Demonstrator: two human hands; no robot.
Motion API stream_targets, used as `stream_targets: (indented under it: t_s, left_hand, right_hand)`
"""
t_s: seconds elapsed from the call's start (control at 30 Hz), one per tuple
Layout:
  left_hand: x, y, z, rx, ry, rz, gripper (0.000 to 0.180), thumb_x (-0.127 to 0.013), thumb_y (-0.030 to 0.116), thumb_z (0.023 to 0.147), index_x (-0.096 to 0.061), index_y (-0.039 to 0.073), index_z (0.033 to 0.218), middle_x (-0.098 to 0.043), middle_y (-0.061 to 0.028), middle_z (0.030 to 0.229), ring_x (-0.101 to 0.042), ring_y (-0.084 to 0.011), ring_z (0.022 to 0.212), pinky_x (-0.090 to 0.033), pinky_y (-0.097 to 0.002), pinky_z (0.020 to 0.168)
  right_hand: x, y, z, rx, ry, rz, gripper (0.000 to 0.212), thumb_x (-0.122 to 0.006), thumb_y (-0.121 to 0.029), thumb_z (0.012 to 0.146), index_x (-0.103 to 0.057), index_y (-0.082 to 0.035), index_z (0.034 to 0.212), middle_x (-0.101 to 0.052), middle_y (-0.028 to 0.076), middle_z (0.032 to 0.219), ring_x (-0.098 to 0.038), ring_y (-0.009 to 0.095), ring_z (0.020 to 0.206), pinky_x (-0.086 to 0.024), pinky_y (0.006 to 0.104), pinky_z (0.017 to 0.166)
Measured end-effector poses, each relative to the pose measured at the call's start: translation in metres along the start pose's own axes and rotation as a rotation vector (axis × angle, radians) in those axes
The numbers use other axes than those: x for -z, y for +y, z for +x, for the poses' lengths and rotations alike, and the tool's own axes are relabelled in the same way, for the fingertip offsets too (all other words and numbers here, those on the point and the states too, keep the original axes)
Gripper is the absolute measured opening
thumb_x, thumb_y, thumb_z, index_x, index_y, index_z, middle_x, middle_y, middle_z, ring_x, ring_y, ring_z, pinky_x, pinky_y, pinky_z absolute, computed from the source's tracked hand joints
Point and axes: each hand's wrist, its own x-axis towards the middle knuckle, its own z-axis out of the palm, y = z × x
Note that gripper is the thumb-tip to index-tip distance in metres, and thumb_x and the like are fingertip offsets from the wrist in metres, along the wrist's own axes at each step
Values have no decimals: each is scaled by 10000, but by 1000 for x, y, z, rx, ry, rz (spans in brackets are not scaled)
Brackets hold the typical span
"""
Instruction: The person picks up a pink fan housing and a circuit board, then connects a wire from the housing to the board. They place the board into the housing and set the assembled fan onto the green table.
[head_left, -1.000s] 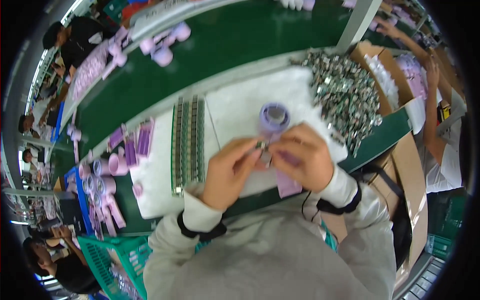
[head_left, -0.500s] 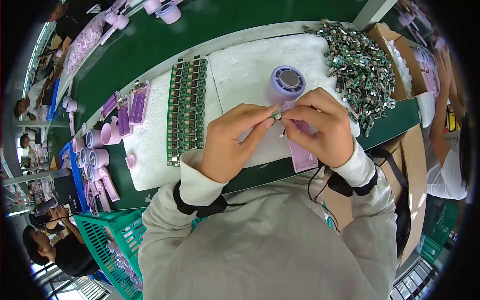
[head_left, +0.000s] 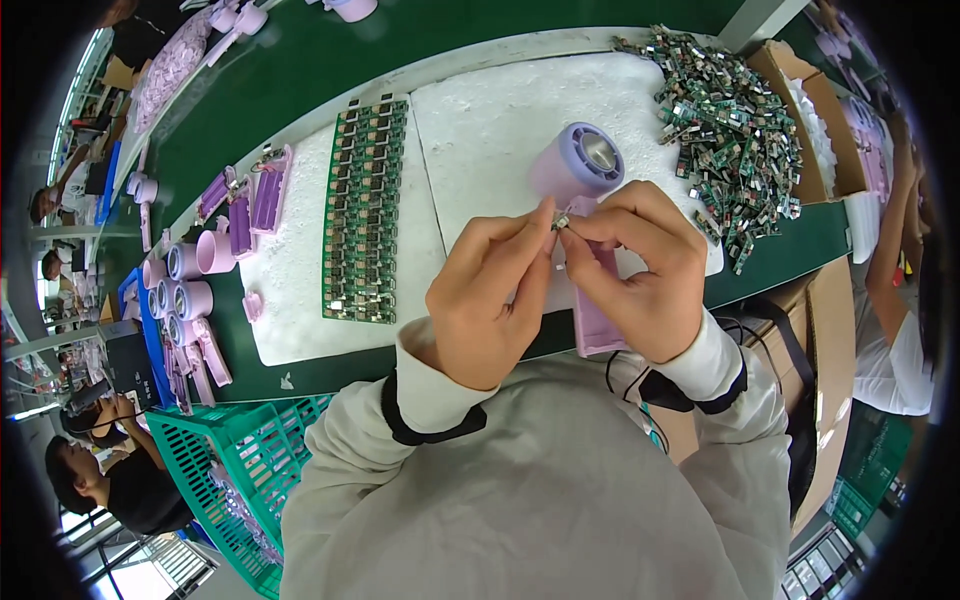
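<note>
Between both hands' fingertips is a small circuit board, mostly covered by the fingers. My left hand pinches it from one side with thumb and fingers pressed together. My right hand pinches at its other side, thumb and index finger closed. Just beyond the fingers a lilac fan head with a round metal centre rests tilted on the white foam sheet. Its pink handle lies open under my right hand, reaching toward the table's near edge. Any wires between board and handle are too small to make out.
Left of the hands lies a panel of joined green circuit boards. Loose small boards are heaped at the right, beside a cardboard box. Several fan heads and handles stand at the left, above a green basket. Other people sit nearby.
The fan head has tipped to the right. My left hand has turned more upright, and the small board between the fingertips has tilted. The whole view has shifted slightly.
</note>
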Motion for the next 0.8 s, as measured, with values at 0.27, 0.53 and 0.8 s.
stream_targets:
  t_s: [0.27, 0.53, 0.8]
  left_hand:
    - [4, -22, 10, 264, -76, -453, 320, -663, -78, 946, -705, 1, 1253, -690, -121, 1081, -712, -177, 905, -575, -280, 787]
    - [9, -35, 9, 352, -216, -673, 280, -629, -54, 991, -683, -22, 1264, -698, -119, 1105, -703, -176, 998, -581, -288, 865]
    - [7, -32, 13, 499, -237, -804, 270, -622, -31, 1001, -668, -44, 1266, -692, -125, 1113, -703, -199, 1021, -604, -326, 913]
  right_hand:
    - [29, 0, 12, 46, -148, -1, 218, -776, 46, 782, -782, -20, 989, -673, 89, 879, -640, 202, 735, -516, 295, 660]
    - [27, 7, 20, 132, -342, 6, 226, -772, 41, 778, -779, -33, 991, -687, 75, 900, -645, 237, 830, -522, 320, 682]
    - [32, 18, 20, 90, -310, -45, 197, -781, 23, 781, -763, -29, 970, -681, 75, 900, -649, 253, 815, -519, 336, 673]
